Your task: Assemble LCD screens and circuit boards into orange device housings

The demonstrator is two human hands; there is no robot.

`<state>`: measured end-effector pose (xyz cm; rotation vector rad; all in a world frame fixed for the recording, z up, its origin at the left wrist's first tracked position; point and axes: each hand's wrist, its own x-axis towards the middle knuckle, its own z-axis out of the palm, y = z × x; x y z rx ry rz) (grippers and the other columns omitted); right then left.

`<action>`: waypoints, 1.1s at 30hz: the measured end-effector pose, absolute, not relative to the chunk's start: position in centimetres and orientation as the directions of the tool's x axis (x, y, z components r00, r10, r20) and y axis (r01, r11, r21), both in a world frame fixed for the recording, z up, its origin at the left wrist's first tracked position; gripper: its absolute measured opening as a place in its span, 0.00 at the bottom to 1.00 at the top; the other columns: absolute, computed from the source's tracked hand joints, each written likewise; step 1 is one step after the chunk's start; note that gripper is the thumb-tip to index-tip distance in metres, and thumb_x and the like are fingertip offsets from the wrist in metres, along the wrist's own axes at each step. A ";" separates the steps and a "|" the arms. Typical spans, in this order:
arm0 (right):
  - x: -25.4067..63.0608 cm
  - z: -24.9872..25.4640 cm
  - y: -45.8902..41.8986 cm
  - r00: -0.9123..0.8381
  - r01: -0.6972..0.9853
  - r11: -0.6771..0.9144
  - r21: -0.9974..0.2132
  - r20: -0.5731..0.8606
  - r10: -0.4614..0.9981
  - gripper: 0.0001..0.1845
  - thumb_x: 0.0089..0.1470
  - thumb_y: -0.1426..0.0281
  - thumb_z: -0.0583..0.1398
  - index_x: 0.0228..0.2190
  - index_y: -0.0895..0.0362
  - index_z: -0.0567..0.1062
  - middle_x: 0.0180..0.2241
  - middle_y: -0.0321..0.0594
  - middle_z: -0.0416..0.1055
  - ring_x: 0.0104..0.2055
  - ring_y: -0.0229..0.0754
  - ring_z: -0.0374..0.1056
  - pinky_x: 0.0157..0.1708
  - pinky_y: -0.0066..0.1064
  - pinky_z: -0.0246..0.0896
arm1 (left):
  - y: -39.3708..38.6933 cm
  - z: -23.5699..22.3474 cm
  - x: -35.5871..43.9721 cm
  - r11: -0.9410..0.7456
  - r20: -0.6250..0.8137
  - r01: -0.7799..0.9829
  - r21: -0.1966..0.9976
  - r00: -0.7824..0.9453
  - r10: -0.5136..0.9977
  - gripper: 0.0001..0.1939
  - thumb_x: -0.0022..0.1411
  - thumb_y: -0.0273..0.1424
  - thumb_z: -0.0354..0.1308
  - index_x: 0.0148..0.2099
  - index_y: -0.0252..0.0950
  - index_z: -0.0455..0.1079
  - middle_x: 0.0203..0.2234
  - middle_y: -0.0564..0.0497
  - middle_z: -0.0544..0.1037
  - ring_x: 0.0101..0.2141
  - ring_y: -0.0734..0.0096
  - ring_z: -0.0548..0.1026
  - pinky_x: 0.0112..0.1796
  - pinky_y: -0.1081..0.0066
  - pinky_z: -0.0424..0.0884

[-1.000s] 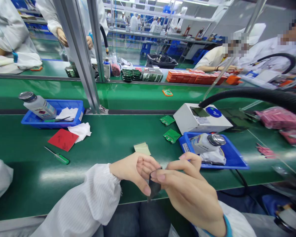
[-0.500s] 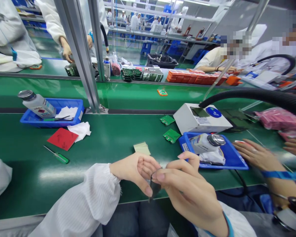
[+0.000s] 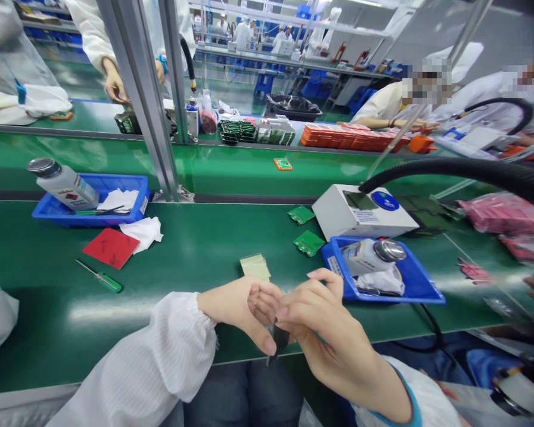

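A thin, dark flat piece (image 3: 279, 344) is held on edge near the table's front edge; its exact kind cannot be made out. My left hand (image 3: 242, 311) grips it between the thumb and the curled fingers. At its upper edge my right hand (image 3: 327, 335) pinches with thumb and fingertips, partly covering it. Just beyond my hands lies a small stack of pale yellowish squares (image 3: 255, 268). Two green circuit boards (image 3: 309, 243) rest further off to the right.
Left: a blue tray (image 3: 66, 220) with a bottle, a red square (image 3: 111, 248), a white cloth (image 3: 143, 232) and a green-handled screwdriver (image 3: 107, 281). Right: a second blue tray (image 3: 420, 279), a white box (image 3: 338, 216) with a black hose (image 3: 454, 169). An orange-framed board (image 3: 283, 164) lies on the belt.
My right hand's fingers have shifted slightly left and closer over the dark piece. A co-worker's hand at the right has drawn back, uncovering pink strips. The orange-framed board has moved left along the belt.
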<state>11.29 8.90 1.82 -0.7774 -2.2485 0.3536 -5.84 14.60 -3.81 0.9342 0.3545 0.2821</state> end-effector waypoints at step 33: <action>10.7 2.0 6.8 -0.085 0.178 0.668 -0.722 0.665 0.742 0.13 0.58 0.76 0.54 0.24 0.53 0.57 0.23 0.25 0.69 0.19 0.34 0.60 0.45 0.42 0.48 | 14.5 -3.4 -7.0 0.694 0.256 -0.398 0.600 0.917 0.305 0.33 0.40 0.37 0.74 0.49 0.32 0.71 0.38 0.43 0.80 0.41 0.61 0.77 0.43 0.64 0.73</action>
